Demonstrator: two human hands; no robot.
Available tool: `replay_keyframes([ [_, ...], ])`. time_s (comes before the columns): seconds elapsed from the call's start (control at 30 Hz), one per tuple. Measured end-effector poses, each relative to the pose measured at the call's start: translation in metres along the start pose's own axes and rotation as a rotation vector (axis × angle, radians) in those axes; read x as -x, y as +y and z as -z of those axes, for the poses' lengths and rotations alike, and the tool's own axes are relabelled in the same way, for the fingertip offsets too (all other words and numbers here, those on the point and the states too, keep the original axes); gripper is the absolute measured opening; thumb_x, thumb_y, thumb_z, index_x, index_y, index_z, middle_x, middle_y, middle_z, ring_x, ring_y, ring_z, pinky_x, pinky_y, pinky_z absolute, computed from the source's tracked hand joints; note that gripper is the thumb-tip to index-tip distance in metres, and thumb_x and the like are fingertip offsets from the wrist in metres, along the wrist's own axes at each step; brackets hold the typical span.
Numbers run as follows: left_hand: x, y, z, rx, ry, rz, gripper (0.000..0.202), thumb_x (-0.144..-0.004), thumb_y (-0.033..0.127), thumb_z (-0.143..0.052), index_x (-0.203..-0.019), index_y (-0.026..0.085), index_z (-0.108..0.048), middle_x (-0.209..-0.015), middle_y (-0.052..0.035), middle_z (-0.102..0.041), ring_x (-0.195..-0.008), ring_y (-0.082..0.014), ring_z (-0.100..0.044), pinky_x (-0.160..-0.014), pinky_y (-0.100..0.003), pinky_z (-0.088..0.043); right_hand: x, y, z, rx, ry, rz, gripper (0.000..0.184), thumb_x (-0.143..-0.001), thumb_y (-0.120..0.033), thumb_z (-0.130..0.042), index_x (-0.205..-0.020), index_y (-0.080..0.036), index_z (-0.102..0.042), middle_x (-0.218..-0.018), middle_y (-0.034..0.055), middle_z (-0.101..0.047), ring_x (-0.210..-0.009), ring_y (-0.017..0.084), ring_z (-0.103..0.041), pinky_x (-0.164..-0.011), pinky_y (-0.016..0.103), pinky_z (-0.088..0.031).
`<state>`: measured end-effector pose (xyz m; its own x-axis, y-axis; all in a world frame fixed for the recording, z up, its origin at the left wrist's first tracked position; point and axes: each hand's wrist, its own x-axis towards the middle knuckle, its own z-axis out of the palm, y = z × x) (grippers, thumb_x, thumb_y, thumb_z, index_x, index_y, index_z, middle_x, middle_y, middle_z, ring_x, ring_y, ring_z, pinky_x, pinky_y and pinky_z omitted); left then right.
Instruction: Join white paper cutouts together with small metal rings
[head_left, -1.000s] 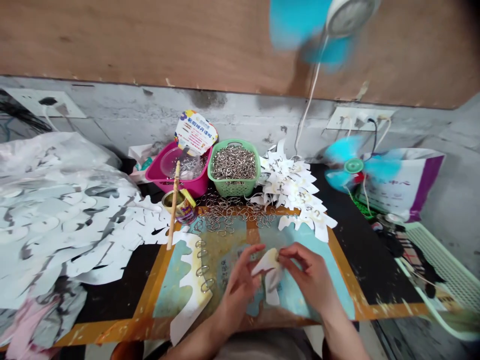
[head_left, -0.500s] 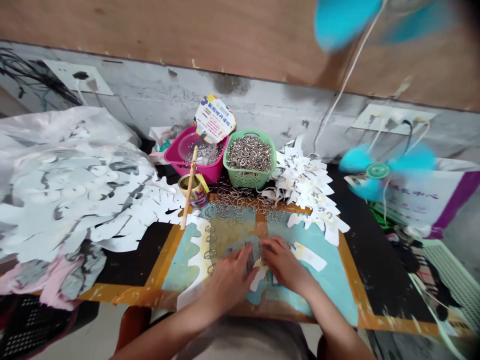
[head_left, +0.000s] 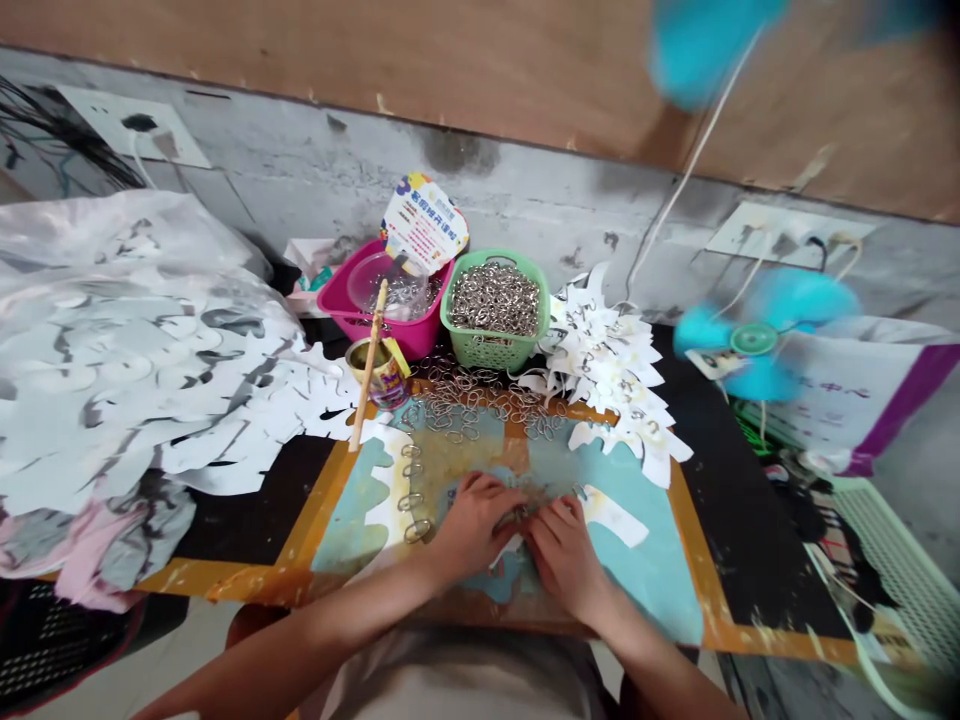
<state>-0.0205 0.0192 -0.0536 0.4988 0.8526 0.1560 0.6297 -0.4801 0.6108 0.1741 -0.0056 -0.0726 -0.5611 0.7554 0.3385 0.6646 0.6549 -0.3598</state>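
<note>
My left hand (head_left: 474,530) and my right hand (head_left: 562,558) meet at the middle of a painted teal and ochre work mat (head_left: 637,570). Their fingertips press together on a small metal ring (head_left: 519,515) at the edge of a white paper cutout (head_left: 506,548), which they mostly hide. A white paper strip (head_left: 611,516) lies just right of my right hand. Left of my left hand, a line of linked metal rings (head_left: 411,500) runs along a scalloped white paper piece (head_left: 382,510).
Loose rings (head_left: 472,405) lie beyond the mat, below a green basket of rings (head_left: 495,310) and a pink tub (head_left: 352,300). A wooden stick stands in a small tin (head_left: 371,375). Heaps of white cutouts (head_left: 150,350) (head_left: 607,370) flank the mat. A spinning blue fan (head_left: 754,340) stands right.
My hands have drawn closer together, their fingers now curled onto the ring and paper at the centre. The view has shifted slightly, and the mat and baskets sit a little differently in the frame.
</note>
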Motion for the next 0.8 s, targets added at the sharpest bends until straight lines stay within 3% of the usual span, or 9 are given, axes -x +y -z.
replay_keyframes([
  [0.07,0.001,0.001,0.001,-0.027,0.000,-0.046,0.006,-0.088,0.020,-0.067,-0.089,0.025,-0.070,-0.084,0.0015,-0.072,-0.095,-0.0215,-0.060,-0.098,-0.044,-0.037,0.004,0.000,0.005,-0.047,-0.020,-0.012,0.021,-0.094,-0.010,-0.043,-0.088,-0.017,-0.062,-0.080,0.0065,-0.060,-0.080,0.023,-0.047,-0.079,0.040,-0.034],
  [0.13,0.001,-0.001,0.000,-0.043,0.032,-0.099,0.008,-0.089,0.021,-0.067,-0.083,0.025,-0.070,-0.085,0.0025,-0.072,-0.096,-0.0213,-0.059,-0.102,-0.047,-0.034,0.004,0.001,0.014,-0.147,-0.062,-0.071,0.012,-0.094,-0.013,-0.050,-0.095,-0.018,-0.061,-0.085,0.0057,-0.062,-0.083,0.023,-0.050,-0.078,0.038,-0.036],
  [0.23,0.003,-0.003,-0.004,-0.095,0.123,-0.173,0.011,-0.091,0.023,-0.065,-0.083,0.025,-0.071,-0.103,-0.0014,-0.071,-0.101,-0.0225,-0.057,-0.101,-0.049,-0.034,0.001,0.005,0.025,-0.261,-0.101,-0.148,0.021,-0.091,-0.014,-0.056,-0.111,-0.019,-0.058,-0.098,0.0067,-0.065,-0.092,0.024,-0.054,-0.079,0.036,-0.040],
  [0.33,0.005,-0.005,-0.007,-0.178,0.170,-0.231,0.014,-0.093,0.022,-0.061,-0.084,0.024,-0.072,-0.118,-0.0055,-0.066,-0.105,-0.0232,-0.055,-0.097,-0.047,-0.037,-0.005,0.010,0.025,-0.233,-0.121,-0.069,0.021,-0.095,-0.013,-0.051,-0.112,-0.020,-0.061,-0.100,0.0077,-0.065,-0.091,0.023,-0.055,-0.078,0.035,-0.042],
  [0.43,0.007,-0.005,-0.008,-0.199,0.128,-0.294,0.016,-0.095,0.020,-0.059,-0.084,0.022,-0.070,-0.106,-0.0033,-0.071,-0.101,-0.0208,-0.057,-0.098,-0.044,-0.037,-0.012,0.017,0.020,-0.147,-0.142,0.062,0.016,-0.098,-0.015,-0.049,-0.099,-0.018,-0.064,-0.090,0.0074,-0.065,-0.084,0.021,-0.055,-0.072,0.033,-0.042],
  [0.57,0.006,-0.007,-0.005,-0.174,0.084,-0.289,0.017,-0.096,0.021,-0.058,-0.082,0.021,-0.068,-0.083,0.0009,-0.072,-0.097,-0.0197,-0.058,-0.101,-0.045,-0.033,-0.011,0.024,0.018,-0.013,-0.137,0.207,0.023,-0.101,-0.015,-0.045,-0.087,-0.016,-0.064,-0.078,0.0057,-0.061,-0.074,0.020,-0.052,-0.066,0.033,-0.040],
  [0.8,0.004,-0.010,0.000,-0.182,0.044,-0.265,0.012,-0.095,0.024,-0.060,-0.088,0.024,-0.070,-0.078,0.0013,-0.071,-0.098,-0.0204,-0.058,-0.107,-0.049,-0.029,0.012,0.018,0.018,0.131,-0.046,0.234,0.018,-0.099,-0.012,-0.048,-0.110,-0.012,-0.063,-0.087,0.0086,-0.065,-0.078,0.022,-0.053,-0.070,0.036,-0.042],
])
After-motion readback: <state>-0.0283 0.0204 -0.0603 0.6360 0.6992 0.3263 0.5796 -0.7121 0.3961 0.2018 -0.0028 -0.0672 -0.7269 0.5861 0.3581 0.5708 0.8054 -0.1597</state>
